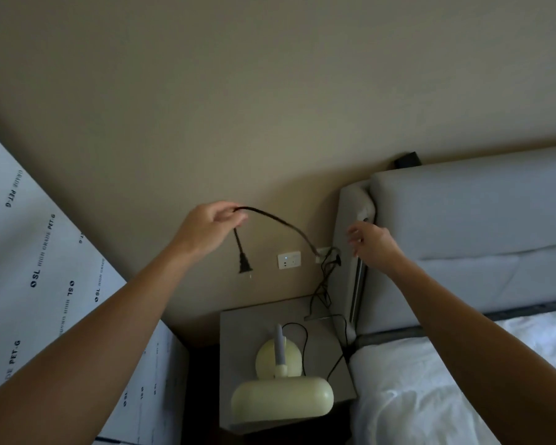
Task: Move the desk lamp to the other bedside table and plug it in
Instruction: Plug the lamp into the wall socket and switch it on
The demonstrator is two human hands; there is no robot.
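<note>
A pale yellow desk lamp (281, 385) with a round base and oblong shade stands on a grey bedside table (241, 329). My left hand (207, 229) pinches a black power cord (276, 220) up in front of the wall. The cord's plug (244, 264) dangles below my left hand, left of a white wall socket (289, 260). From my fingers the cord arcs right and down to a tangle of wires (328, 268) by a second socket. My right hand (371, 240) hovers near the headboard's edge with fingers apart, holding nothing.
A grey padded headboard (463, 239) and a bed with white linen (430, 396) fill the right side. A white protective-film-covered panel (45, 268) printed with text leans at the left. Thin black cables (305, 342) run across the table top.
</note>
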